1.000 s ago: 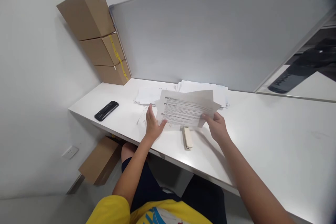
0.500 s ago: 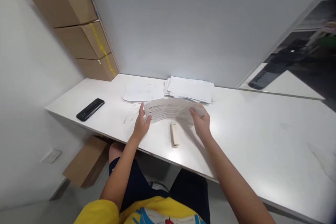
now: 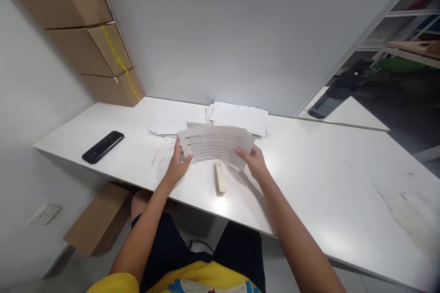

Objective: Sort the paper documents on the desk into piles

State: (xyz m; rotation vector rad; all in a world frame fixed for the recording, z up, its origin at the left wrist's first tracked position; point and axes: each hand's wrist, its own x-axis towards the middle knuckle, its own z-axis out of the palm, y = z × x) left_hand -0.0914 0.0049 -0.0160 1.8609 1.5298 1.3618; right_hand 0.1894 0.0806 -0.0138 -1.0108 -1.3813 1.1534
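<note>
Several printed sheets of paper are held up above the white table, bowed between both hands. My left hand grips their left edge, thumb in front and fingers behind. At the right end my right hand pinches the sheets, its thumb on the printed face. Just below the sheets a cream stapler lies on the table, touched by neither hand. Behind them are two paper piles, a left pile and a thicker right pile.
On the table's left part lies a black phone. Cardboard boxes are stacked at the back left, beside a grey-white board. A dark bottle stands beyond the board at right. Another cardboard box is under the table.
The sheets now face me more fully, with more of their printed side showing. My right hand's thumb has shifted onto the face of the sheets. The whole view has shifted slightly.
</note>
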